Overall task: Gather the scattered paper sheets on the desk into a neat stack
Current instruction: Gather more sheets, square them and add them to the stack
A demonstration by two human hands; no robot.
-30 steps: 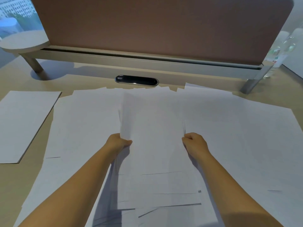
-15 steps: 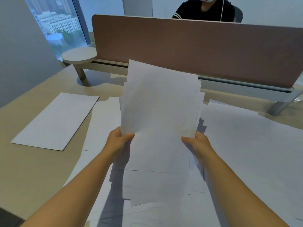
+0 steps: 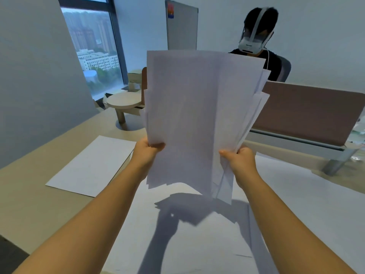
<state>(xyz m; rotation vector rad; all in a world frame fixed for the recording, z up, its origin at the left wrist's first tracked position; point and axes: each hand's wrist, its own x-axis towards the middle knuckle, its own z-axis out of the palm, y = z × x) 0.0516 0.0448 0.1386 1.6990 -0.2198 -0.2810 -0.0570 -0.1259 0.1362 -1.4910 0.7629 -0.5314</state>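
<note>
Head view: we are holding the paper bundle [image 3: 193, 115] upright above the desk [image 3: 39, 204], left hand [image 3: 147, 150] and right hand [image 3: 240, 160] pinching its side edges. Its right-hand sheets are fanning, so we should be tapping the bottom edge down squarely.

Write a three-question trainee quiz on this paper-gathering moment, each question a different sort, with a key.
1. True or false: the bundle of sheets rests flat on the desk.
2. Multiple choice: how is the bundle held? A) by the left hand alone B) by the right hand alone C) by both hands, one at each side edge
3. Fill in: the bundle's edges are ____ (aligned / uneven), with sheets fanning out on the right side.

Key: 1 false, it is held upright above the loose sheets on the desk; 2 C; 3 uneven.
</note>
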